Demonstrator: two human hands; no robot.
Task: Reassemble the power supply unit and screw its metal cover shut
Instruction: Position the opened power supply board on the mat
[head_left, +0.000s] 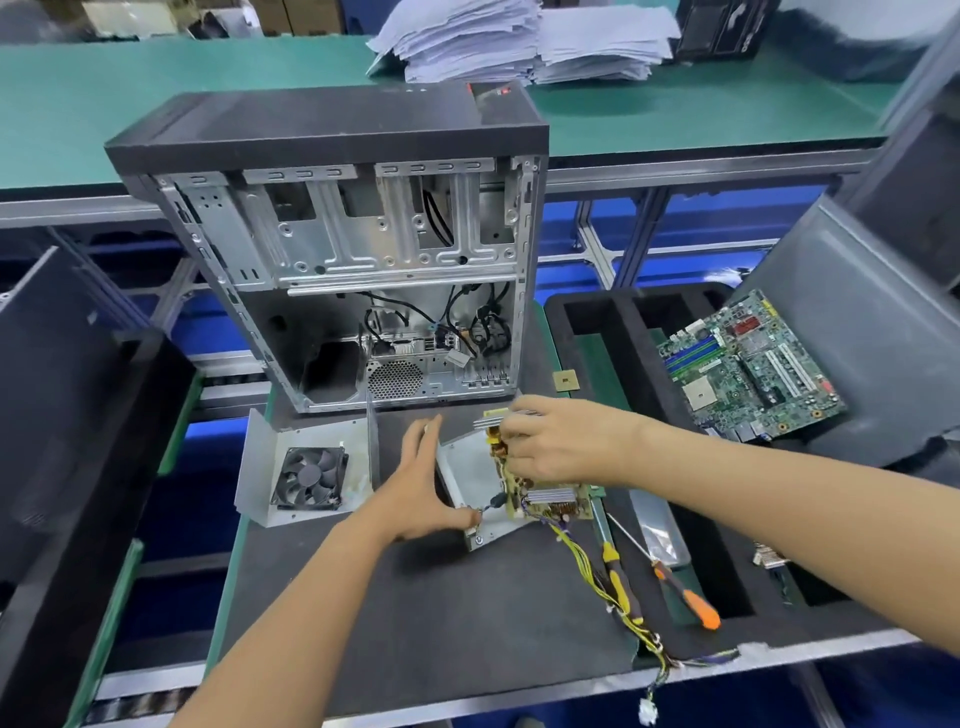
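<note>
I see the power supply's circuit board (540, 493) lying half in its metal base tray (470, 480) on the dark foam surface (415, 613), just in front of the open computer case (332, 249); my right hand (558, 447) has its grip closed around the far end of the board, fingers curled over the edge near the heatsink fins; my left hand (423, 480) is released, fingers straight, thumb touching the near left corner of the tray to steady it. The metal cover (306, 467), with its black fan, stands apart to the left, touching neither hand; a bundle of yellow and black wires (613, 587) trails from the board toward the near edge of the surface; two screwdrivers, one yellow-handled (618, 571) and one orange-handled (685, 597), lie to the right, close at hand.

I judge the board stiff but fragile; it should be held by its edges or the heatsink, never by the small components, which could bend or snap. The tray is thin sheet metal, light, likely to slide on the foam unless pinned, and its cut edges may be sharp. The wires are limp and could snag under the board as it seats; the cover looks light too, best taken by its folded sides, away from the fan.
</note>
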